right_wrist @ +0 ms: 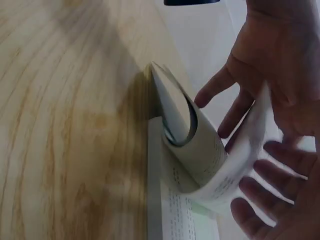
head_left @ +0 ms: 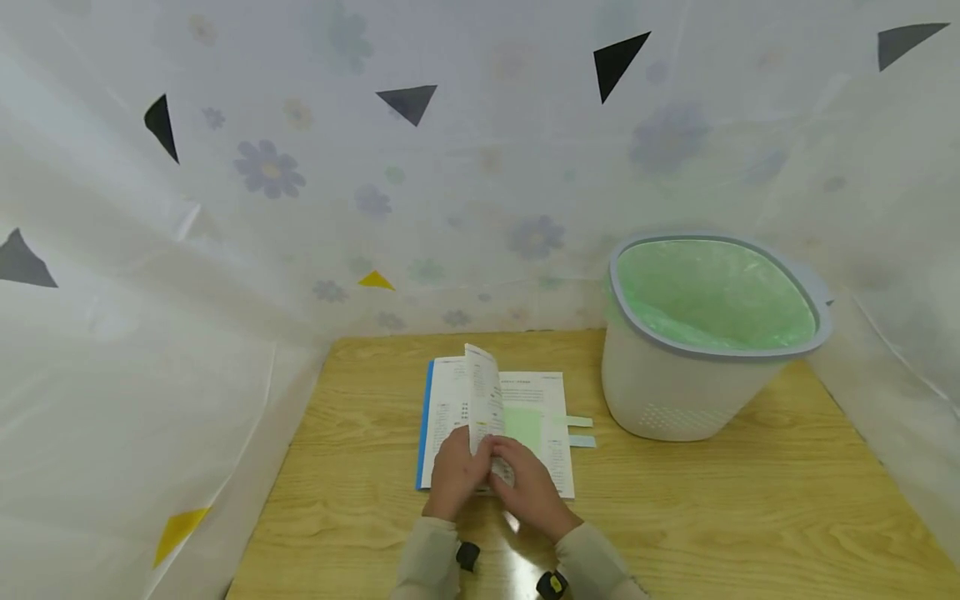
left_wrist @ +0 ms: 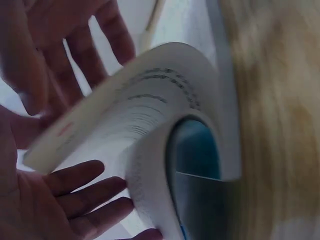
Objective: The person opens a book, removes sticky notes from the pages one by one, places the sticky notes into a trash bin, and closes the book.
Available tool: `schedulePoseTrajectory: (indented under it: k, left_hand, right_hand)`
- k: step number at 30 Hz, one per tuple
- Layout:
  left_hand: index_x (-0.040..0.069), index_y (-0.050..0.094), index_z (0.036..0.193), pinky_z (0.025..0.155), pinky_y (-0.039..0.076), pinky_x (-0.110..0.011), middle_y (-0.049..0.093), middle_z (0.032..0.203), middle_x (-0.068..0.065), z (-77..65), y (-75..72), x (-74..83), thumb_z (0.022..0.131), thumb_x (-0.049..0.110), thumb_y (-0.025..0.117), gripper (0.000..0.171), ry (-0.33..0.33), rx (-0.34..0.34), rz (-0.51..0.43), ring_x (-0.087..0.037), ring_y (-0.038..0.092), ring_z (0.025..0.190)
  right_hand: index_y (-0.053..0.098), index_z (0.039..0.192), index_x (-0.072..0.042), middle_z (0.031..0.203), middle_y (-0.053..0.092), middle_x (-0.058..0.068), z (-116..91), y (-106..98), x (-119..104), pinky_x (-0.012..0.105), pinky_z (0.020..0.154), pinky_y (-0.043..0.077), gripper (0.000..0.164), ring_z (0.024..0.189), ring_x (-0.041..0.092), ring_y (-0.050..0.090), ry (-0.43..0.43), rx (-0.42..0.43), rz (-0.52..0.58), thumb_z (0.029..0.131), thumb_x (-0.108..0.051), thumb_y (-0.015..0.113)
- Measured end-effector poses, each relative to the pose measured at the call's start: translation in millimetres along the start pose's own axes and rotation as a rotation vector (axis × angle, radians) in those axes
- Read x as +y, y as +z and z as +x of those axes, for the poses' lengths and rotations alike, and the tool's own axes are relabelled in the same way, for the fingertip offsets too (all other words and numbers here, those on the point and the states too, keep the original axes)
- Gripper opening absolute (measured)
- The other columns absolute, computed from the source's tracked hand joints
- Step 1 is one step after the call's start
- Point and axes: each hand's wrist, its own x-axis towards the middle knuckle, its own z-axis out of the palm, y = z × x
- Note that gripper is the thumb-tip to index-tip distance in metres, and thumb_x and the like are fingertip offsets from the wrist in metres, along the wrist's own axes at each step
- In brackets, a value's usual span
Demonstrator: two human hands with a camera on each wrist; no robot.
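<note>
An open book with a blue cover edge and printed pages lies on the table. Some of its pages stand up near the middle, curling over in both wrist views. My left hand holds these raised pages, thumb across them and fingers spread along the left side. On the other side is my right hand, its relaxed fingers near the page and its tips close to my left thumb. A light green sticky note lies on the right-hand page.
Two pale tabs stick out from the book's right edge. To the right stands a white bin with a grey rim and a green liner bag. A flower-patterned sheet hangs behind the wooden table.
</note>
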Motion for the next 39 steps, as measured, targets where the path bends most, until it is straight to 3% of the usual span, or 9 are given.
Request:
schedulePoseTrajectory:
  k: [5, 11, 14, 17, 21, 26, 32, 36, 39]
  left_hand:
    - [-0.004, 0.062, 0.118, 0.087, 0.052, -0.051, 0.067, 0.113, -0.019, 2.1, 4.8, -13.1, 0.098, 0.025, 0.055, 0.035, -0.049, 0.088, 0.025, -0.035, 0.065, 0.105]
    - [-0.001, 0.043, 0.144, 0.087, 0.052, -0.054, 0.06, 0.13, -0.022, 5.7, 11.9, -21.8, 0.097, 0.02, 0.055, 0.052, -0.045, 0.134, 0.074, -0.038, 0.06, 0.115]
    - [0.01, 0.034, 0.154, 0.085, 0.052, -0.054, 0.046, 0.148, -0.02, 9.0, 12.3, -22.6, 0.097, 0.014, 0.054, 0.06, -0.02, 0.118, 0.21, -0.039, 0.054, 0.123]
    - [0.017, 0.047, 0.148, 0.084, 0.053, -0.052, 0.044, 0.152, -0.015, 11.9, 10.8, -22.4, 0.098, 0.013, 0.054, 0.051, 0.048, 0.099, 0.395, -0.038, 0.052, 0.124]
    - [0.006, 0.056, 0.139, 0.093, 0.051, -0.053, 0.051, 0.147, -0.016, 13.8, 10.4, -21.2, 0.1, 0.034, 0.052, 0.048, 0.088, 0.041, 0.53, -0.038, 0.049, 0.13]
    - [-0.008, 0.04, 0.146, 0.1, 0.047, -0.055, 0.04, 0.152, -0.024, 15.2, 15.4, -20.7, 0.098, 0.05, 0.052, 0.077, 0.035, -0.056, 0.466, -0.04, 0.041, 0.139]
    - [0.008, 0.043, 0.149, 0.099, 0.048, -0.055, 0.041, 0.148, -0.02, 11.8, 25.3, -21.5, 0.097, 0.034, 0.061, 0.061, 0.053, 0.009, 0.463, -0.039, 0.042, 0.136]
    - [0.005, 0.051, 0.142, 0.095, 0.048, -0.05, 0.049, 0.138, -0.015, 10.5, 26.4, -13.4, 0.093, 0.026, 0.067, 0.055, 0.118, 0.045, 0.552, -0.034, 0.049, 0.126]
    - [0.007, 0.048, 0.145, 0.083, 0.054, -0.047, 0.053, 0.132, -0.015, 9.8, 25.5, -8.0, 0.091, 0.015, 0.067, 0.058, 0.128, 0.024, 0.546, -0.032, 0.057, 0.112]
  right_hand:
    - [0.069, 0.111, -0.009, 0.12, 0.069, 0.007, -2, -3, 5, 0.044, 0.096, 0.052, 0.021, 0.113, 0.027, 0.064, -0.002, -0.066, 0.044, 0.09, -0.01, 0.068]
    - [0.073, 0.102, -0.014, 0.104, 0.07, -0.001, -15, -2, 25, 0.036, 0.086, 0.055, 0.013, 0.098, 0.018, 0.065, 0.04, -0.079, -0.246, 0.089, -0.015, 0.07]
    - [0.074, 0.102, -0.015, 0.109, 0.072, 0.002, -22, -1, 33, 0.038, 0.087, 0.055, 0.014, 0.1, 0.019, 0.066, -0.013, -0.155, -0.373, 0.088, -0.018, 0.069]
    - [0.074, 0.106, -0.017, 0.119, 0.072, 0.002, -26, -4, 33, 0.039, 0.085, 0.056, 0.02, 0.104, 0.021, 0.066, -0.066, -0.232, -0.435, 0.088, -0.021, 0.067]
    - [0.074, 0.103, -0.018, 0.125, 0.072, 0.002, -27, -10, 27, 0.039, 0.076, 0.056, 0.018, 0.104, 0.021, 0.066, -0.056, -0.273, -0.465, 0.088, -0.021, 0.065]
    - [0.074, 0.097, -0.017, 0.127, 0.071, 0.004, -27, -15, 17, 0.042, 0.072, 0.055, 0.013, 0.104, 0.023, 0.066, 0.003, -0.309, -0.464, 0.089, -0.024, 0.066]
    - [0.075, 0.098, -0.017, 0.127, 0.071, 0.006, -30, -18, 12, 0.042, 0.072, 0.055, 0.015, 0.105, 0.024, 0.066, 0.04, -0.315, -0.457, 0.089, -0.026, 0.067]
    - [0.074, 0.099, -0.017, 0.127, 0.07, 0.005, -32, -18, 11, 0.043, 0.072, 0.055, 0.015, 0.107, 0.024, 0.066, 0.047, -0.304, -0.459, 0.088, -0.024, 0.068]
    - [0.073, 0.099, -0.017, 0.131, 0.068, 0.005, -33, -18, 11, 0.045, 0.076, 0.055, 0.015, 0.112, 0.025, 0.065, 0.065, -0.319, -0.442, 0.089, -0.025, 0.067]
